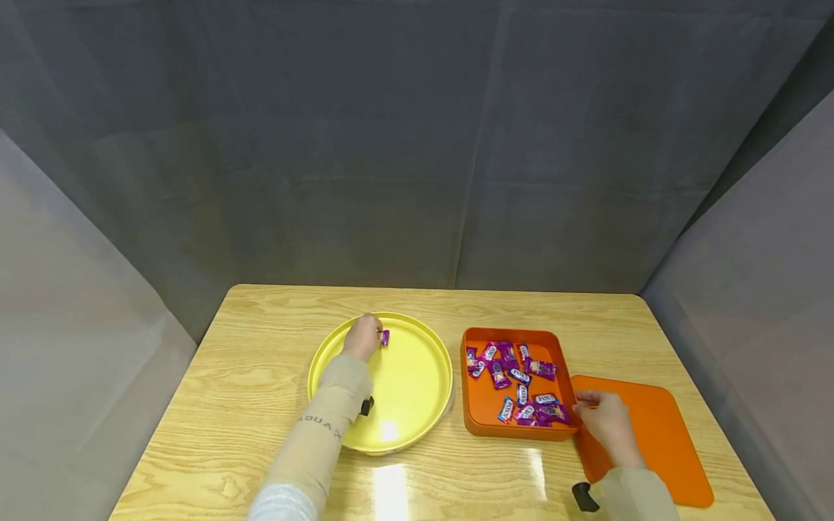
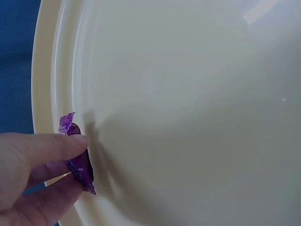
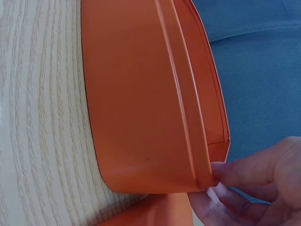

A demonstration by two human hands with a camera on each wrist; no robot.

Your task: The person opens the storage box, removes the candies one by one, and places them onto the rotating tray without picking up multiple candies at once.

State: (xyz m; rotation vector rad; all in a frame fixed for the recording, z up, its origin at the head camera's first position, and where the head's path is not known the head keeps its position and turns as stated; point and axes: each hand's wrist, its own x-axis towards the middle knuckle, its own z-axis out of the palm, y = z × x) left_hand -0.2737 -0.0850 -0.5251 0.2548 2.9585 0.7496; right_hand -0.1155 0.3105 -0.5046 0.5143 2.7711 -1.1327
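A purple-wrapped candy (image 2: 81, 162) is pinched between the thumb and fingers of my left hand (image 1: 364, 337), near the far left rim of a round yellow tray (image 1: 407, 383). In the left wrist view the candy is upright, close to the tray's raised edge. My right hand (image 1: 607, 423) grips the near right part of the square orange box (image 1: 481, 405), with the thumb at its rim, as the right wrist view shows. Several purple, pink and blue wrapped candies (image 1: 498, 374) lie scattered inside the box. Part of the left hand's fingers is hidden behind the candy.
A flat orange lid (image 1: 664, 434) lies on the wooden table (image 1: 215, 405) to the right of the box, partly under my right hand. Grey cloth (image 1: 391, 145) hangs behind the table, with paler panels on both sides.
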